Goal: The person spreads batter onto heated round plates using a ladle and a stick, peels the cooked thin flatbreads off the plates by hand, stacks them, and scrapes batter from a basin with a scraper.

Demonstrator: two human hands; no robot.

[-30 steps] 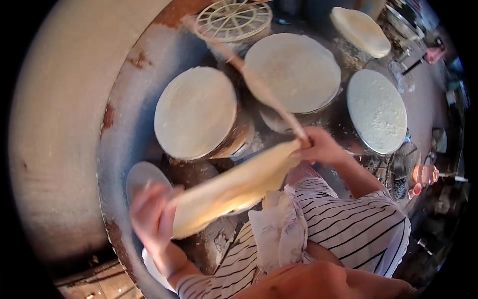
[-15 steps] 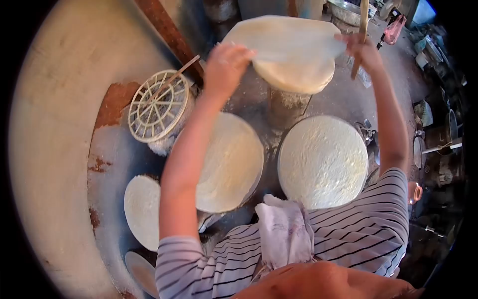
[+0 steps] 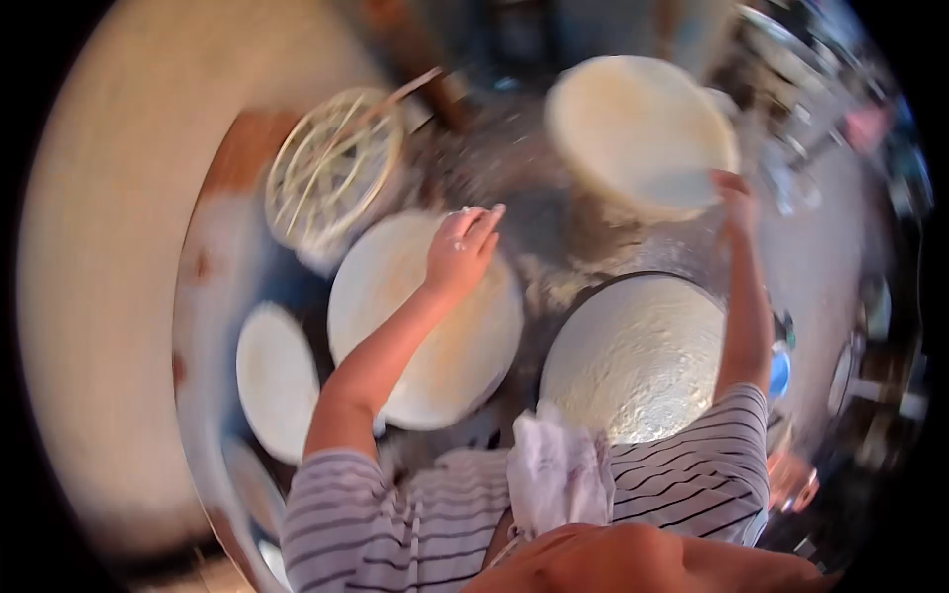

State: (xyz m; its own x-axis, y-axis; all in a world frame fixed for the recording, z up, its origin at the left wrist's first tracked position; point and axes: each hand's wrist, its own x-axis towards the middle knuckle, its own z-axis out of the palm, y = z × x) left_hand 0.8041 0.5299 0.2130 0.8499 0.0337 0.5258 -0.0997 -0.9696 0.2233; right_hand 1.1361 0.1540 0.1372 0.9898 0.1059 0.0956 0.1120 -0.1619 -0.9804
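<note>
My left hand (image 3: 463, 252) is over a round board or flatbread (image 3: 395, 296) left of centre, its fingers stretched out and nothing held. At the upper right, my right hand (image 3: 733, 198) is at the lower right edge of a stack of round flatbread (image 3: 638, 124); motion blurs its fingers, and what they hold, if anything, cannot be made out. Below it, a bumpy whitish round surface (image 3: 633, 361) lies between my body and the stack, partly under my right forearm.
A round slatted rack (image 3: 336, 173) with a stick (image 3: 410, 87) across it stands at the upper left. A smaller pale disc (image 3: 277, 381) is at the left, beside a curved wall edge (image 3: 193, 326). Orange cups (image 3: 791, 482) are at the lower right.
The flatbread sheet that was stretched between my hands now lies on the upper right stack. My left hand has come back down and left; the stick near my right hand no longer shows.
</note>
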